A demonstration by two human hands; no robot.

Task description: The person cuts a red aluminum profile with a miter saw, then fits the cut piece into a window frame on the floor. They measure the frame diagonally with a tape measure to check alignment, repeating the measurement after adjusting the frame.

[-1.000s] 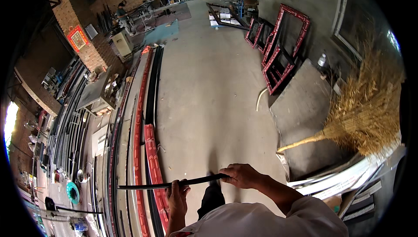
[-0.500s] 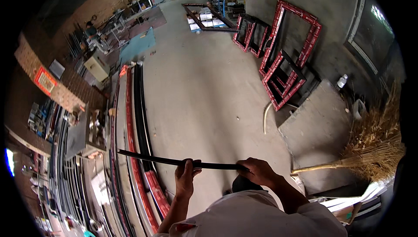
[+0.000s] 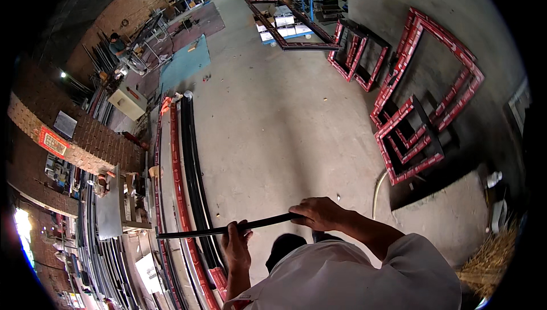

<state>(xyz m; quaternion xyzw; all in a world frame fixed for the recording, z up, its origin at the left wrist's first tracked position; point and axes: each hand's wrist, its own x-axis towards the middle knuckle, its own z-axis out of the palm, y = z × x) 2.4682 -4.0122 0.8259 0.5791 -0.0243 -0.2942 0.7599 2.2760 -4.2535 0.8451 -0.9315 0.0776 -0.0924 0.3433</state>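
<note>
A long, thin black bar, like a window-frame profile strip, spans the space before my body. Around its middle, my left hand is closed, thumb and fingers gripping it. My right hand holds its right end from above, with the fingers bent over it. The bar's left end reaches over long profiles lying on the floor: a red-wrapped one and dark ones beside it. The bar slopes slightly, its right end higher in the picture.
Red-and-black frames lean on the right wall. A larger frame rests against white boxes farther off. A straw broom lies at lower right, near a pale hose. Another person works at the far left.
The view has swung to the right and the frames appear shifted. The bar has tilted, its left end now lower than its right. Both hands keep their hold.
</note>
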